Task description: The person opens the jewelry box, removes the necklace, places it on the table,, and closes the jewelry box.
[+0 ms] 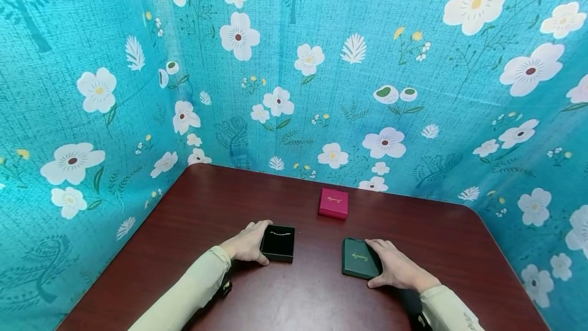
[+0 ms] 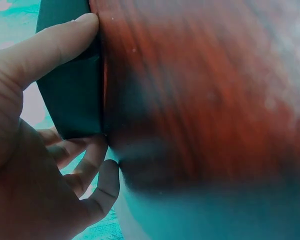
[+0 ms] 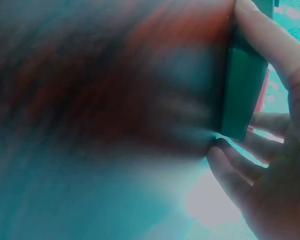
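On the left, grasps the uncovered black box [image 1: 279, 258] with the left grip [image 1: 248, 243], with thumb at the near edge and fingers at the far corner. Shows a thin chain [image 1: 280, 233] inside, near the far edge of the dark interior. To judge by this, done so far: uncovering the black box, with the chain lying in view. Cannot tell whether fastened or loose.

Farther back on the dark red counter [image 1: 312, 300], toward the middle, note the lettered pink box [image 1: 334, 203]: apparently closed, touched by neither grip, without any sign of work on it.

To the right, clasps the lettered green piece [image 1: 358, 257] with the right grip [image 1: 397, 267], with thumb near and fingers far, lettering upward. Cannot tell whether resting on the counter or slightly raised. Possibly a lid for the black box, possibly a separate closed box; hard to settle from these views. If a lid, left to do: joining to the black box, at present well apart. If separate, perhaps left to do: uncovering likewise.
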{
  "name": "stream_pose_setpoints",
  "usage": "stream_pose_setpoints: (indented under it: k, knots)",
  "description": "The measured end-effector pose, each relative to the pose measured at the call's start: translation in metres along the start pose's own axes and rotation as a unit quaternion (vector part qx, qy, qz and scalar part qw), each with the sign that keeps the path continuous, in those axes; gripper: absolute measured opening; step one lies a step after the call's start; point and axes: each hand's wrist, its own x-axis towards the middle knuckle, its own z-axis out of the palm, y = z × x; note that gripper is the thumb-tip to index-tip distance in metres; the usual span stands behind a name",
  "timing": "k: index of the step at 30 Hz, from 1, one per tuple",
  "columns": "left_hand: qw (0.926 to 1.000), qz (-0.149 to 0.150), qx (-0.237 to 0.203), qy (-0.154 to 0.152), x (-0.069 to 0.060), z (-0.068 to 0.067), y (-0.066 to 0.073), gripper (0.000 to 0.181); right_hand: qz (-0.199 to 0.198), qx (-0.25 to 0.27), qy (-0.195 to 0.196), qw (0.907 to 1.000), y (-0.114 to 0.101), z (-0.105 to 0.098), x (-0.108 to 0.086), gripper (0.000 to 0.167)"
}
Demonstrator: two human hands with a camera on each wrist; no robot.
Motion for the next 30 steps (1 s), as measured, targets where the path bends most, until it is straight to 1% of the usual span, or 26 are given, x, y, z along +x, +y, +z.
stream_pose_setpoints:
  k: [5,7,9,12,17,21,23,26,30]
  knots:
    - [0.9999,-0.008,-0.007,-0.002,-0.001,0.001,0.001,0.101,0.018,0.009,-0.018,0.9996,-0.006,-0.002,-0.002,0.112]
    - [0.9998,-0.011,-0.013,-0.008,-0.002,0.000,0.002,0.103,0.025,0.012,-0.026,0.9993,-0.012,-0.005,-0.002,0.114]
    - [0.9996,-0.013,-0.019,-0.015,-0.003,-0.001,0.002,0.107,0.026,0.012,-0.026,0.9992,-0.021,-0.009,-0.001,0.112]
    - [0.9989,-0.017,-0.032,-0.030,-0.004,-0.004,0.003,0.112,0.009,0.004,-0.018,0.9998,-0.038,-0.016,0.001,0.098]
    - [0.9964,-0.030,-0.062,-0.050,-0.003,-0.008,0.004,0.111,-0.047,-0.037,0.011,0.9981,-0.070,-0.019,0.012,0.067]
    - [0.9950,-0.040,-0.077,-0.050,-0.001,-0.009,0.005,0.104,-0.081,-0.063,0.049,0.9935,-0.092,-0.017,0.024,0.049]
    - [0.9948,-0.040,-0.079,-0.049,-0.001,-0.009,0.006,0.101,-0.094,-0.069,0.063,0.9912,-0.100,-0.016,0.031,0.042]
    - [0.9949,-0.037,-0.082,-0.046,-0.002,-0.010,0.006,0.098,-0.115,-0.065,0.074,0.9885,-0.111,-0.014,0.041,0.034]
    - [0.9944,-0.038,-0.088,-0.044,-0.003,-0.010,0.006,0.096,-0.145,-0.036,0.094,0.9843,-0.124,-0.010,0.056,0.024]
